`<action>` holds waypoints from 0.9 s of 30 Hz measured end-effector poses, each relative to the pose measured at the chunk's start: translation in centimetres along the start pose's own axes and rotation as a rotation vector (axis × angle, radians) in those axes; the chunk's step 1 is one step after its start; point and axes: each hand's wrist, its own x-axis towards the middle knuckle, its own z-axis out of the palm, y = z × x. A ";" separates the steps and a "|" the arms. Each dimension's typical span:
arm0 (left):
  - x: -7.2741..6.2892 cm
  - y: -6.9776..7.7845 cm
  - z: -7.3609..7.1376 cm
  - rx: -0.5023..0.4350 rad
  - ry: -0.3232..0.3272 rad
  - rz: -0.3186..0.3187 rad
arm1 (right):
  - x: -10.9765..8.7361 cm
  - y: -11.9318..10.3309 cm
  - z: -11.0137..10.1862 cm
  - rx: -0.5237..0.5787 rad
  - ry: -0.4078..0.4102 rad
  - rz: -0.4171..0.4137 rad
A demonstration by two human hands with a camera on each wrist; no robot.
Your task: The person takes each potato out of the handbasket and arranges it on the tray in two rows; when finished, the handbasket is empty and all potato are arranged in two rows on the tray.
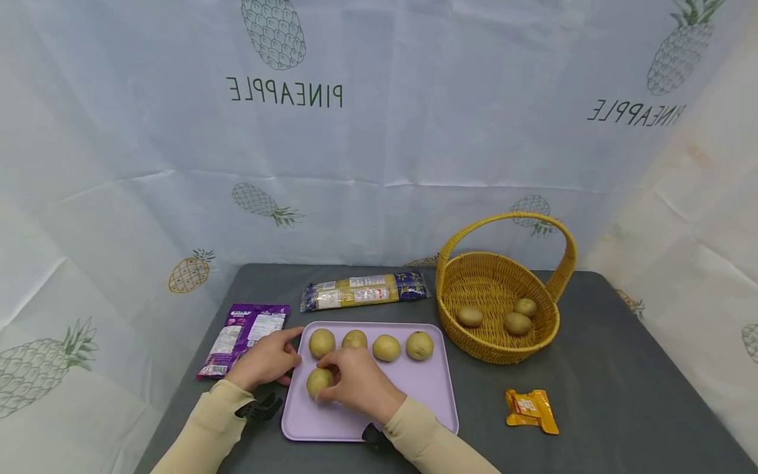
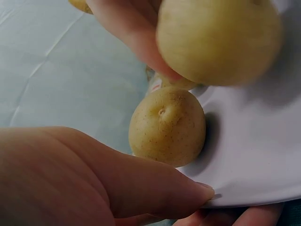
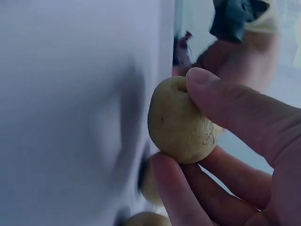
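Pinching a pale yellow potato (image 1: 318, 382) between the thumb and fingers of the right hand (image 1: 364, 383), spread only as wide as the potato itself. Placed at the left part of the lilac tray (image 1: 408, 401), nearer to the person than the row of four potatoes (image 1: 387, 347) along the far side; cannot tell whether touching the tray or just above it. Nearly round, so with only a slight long axis, running in the right wrist view roughly from top, beside the thumb, to bottom, against a fingertip. Pointing the dimpled end upward in that view, close by the thumb tip.

Gripping the tray's left rim near the far corner with the left hand (image 1: 266, 359), thumb above and fingers beneath.

Surrounded on the dark table (image 1: 592, 368) by a purple bag (image 1: 251, 329) to the left, a noodle pack (image 1: 367, 291) beyond, an orange packet (image 1: 531, 411) to the right, and a wicker basket (image 1: 494, 352) at far right with three browner potatoes (image 1: 518, 323) inside.
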 end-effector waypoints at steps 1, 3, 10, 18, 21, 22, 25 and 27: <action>0.0 0.0 0.0 -0.001 0.000 0.001 | 0.0 -0.1 0.2 -0.005 -0.002 -0.002; 0.0 0.0 0.1 -0.004 -0.002 0.007 | 0.0 -0.2 0.6 -0.027 0.001 -0.007; 0.0 -0.1 0.0 0.005 -0.009 0.016 | -0.1 -0.6 1.0 -0.059 0.006 -0.018; -0.1 -0.1 0.0 0.005 -0.007 0.015 | -0.2 -0.7 1.3 -0.090 0.002 -0.024; 0.0 0.0 0.0 0.004 -0.006 0.012 | -0.1 -0.8 1.4 -0.108 0.005 -0.029; 0.0 0.0 0.0 0.002 -0.007 0.013 | -0.1 -0.8 1.4 -0.111 0.005 -0.029; 0.0 0.0 -0.1 0.003 -0.003 0.017 | -0.2 -0.8 1.4 -0.112 0.005 -0.026; 0.1 -0.1 0.0 0.001 -0.001 0.017 | -0.2 -0.8 1.4 -0.109 0.003 -0.023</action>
